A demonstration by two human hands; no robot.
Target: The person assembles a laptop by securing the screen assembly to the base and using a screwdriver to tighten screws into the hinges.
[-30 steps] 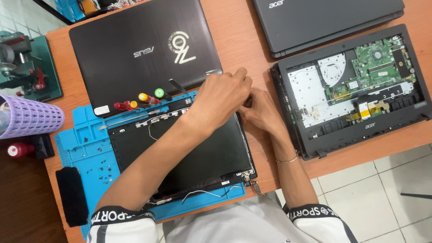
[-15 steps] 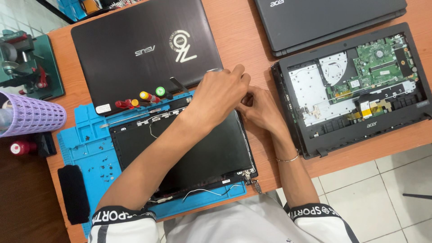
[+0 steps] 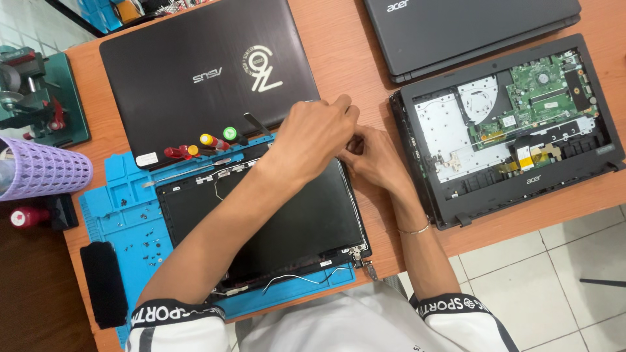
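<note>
Both hands at the laptop screen panel's [image 3: 261,221] far right corner, left hand [image 3: 313,133] and right hand [image 3: 368,156] touching, fingers curled, grip contents hidden, blue mat [image 3: 114,208] beneath, near surface edge

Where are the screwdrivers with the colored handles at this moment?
In the head view, the screwdrivers lie left of the left hand, along the top edge of the blue mat, against the closed dark laptop.

Hands shift slightly at the screen panel's corner

The left hand [image 3: 316,133] has edged a little further over the far right corner of the black screen panel [image 3: 261,221], closing against the right hand [image 3: 368,156] beside it.
</note>
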